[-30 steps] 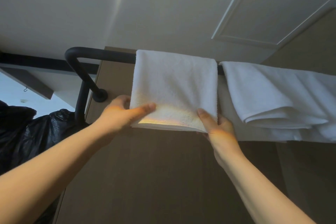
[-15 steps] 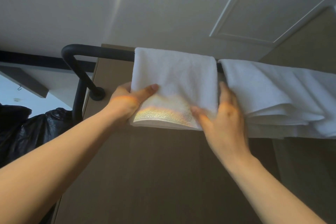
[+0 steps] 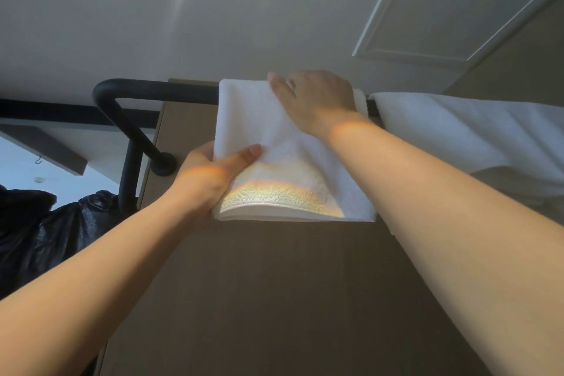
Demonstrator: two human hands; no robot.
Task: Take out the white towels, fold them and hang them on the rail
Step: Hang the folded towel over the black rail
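— Where did the folded towel (image 3: 268, 131) hang?
— Over the black rail (image 3: 158, 91), near its left corner, with a second towel (image 3: 457, 131) just beside it.
— And the hands?
— The left hand (image 3: 207, 177) pinched the folded towel's left edge, thumb in front. The right hand (image 3: 317, 98) lay on its top fold; whether those fingers curled, I couldn't tell.

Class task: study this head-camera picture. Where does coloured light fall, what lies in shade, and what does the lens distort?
Head view: a warm rainbow-tinged band crosses the lower edge of the folded towel, the left hand and the wrist of the right hand; head view: the brown panel sits in shade, the black bag shows little detail; head view: the wide lens stretches both forearms.
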